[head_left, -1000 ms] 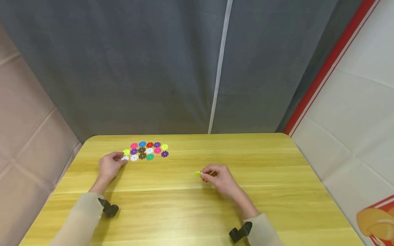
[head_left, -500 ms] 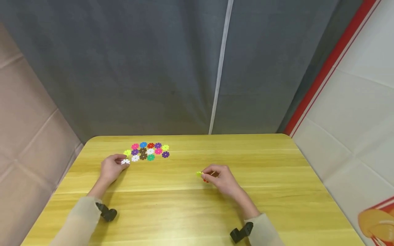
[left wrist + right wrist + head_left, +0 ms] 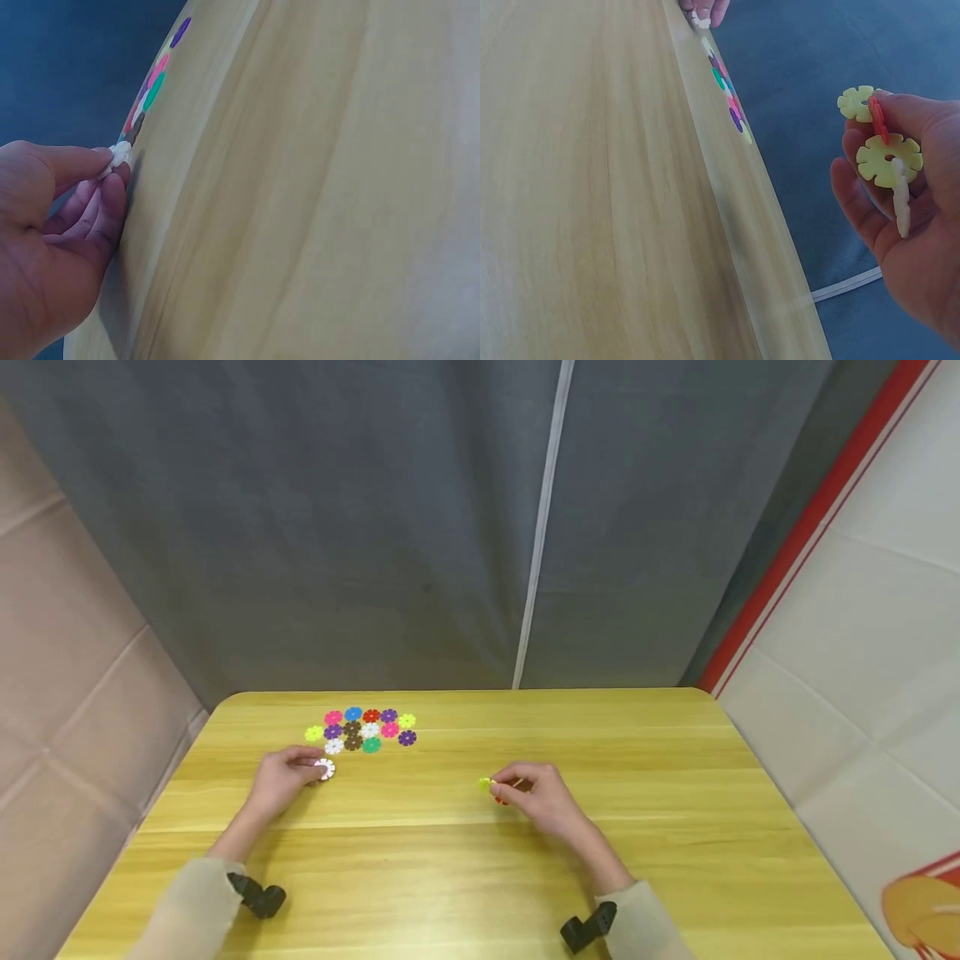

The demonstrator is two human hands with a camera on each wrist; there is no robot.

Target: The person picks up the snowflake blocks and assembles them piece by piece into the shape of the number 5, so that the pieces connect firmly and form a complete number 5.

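Observation:
A cluster of colourful flower-shaped plastic discs (image 3: 363, 729) lies flat at the back left of the yellow wooden table (image 3: 480, 860). My left hand (image 3: 281, 777) pinches a white disc (image 3: 325, 768) just in front of that cluster; the same white disc (image 3: 120, 156) shows between thumb and fingers in the left wrist view. My right hand (image 3: 536, 793) rests mid-table and holds a small assembly of joined discs (image 3: 881, 142): two yellow-green ones, a red one and a white one slotted together. Only a yellow-green disc (image 3: 484, 784) and a bit of red show in the head view.
A grey curtain with a white seam (image 3: 536, 568) hangs behind the table. A white panel with a red stripe (image 3: 795, 527) stands at the right, a beige padded wall (image 3: 67, 652) at the left. Black wrist camera mounts (image 3: 258, 897) sit on both sleeves.
My left hand has drawn the white disc away from the cluster, toward me and to the right. My right hand with its assembly has stayed in place.

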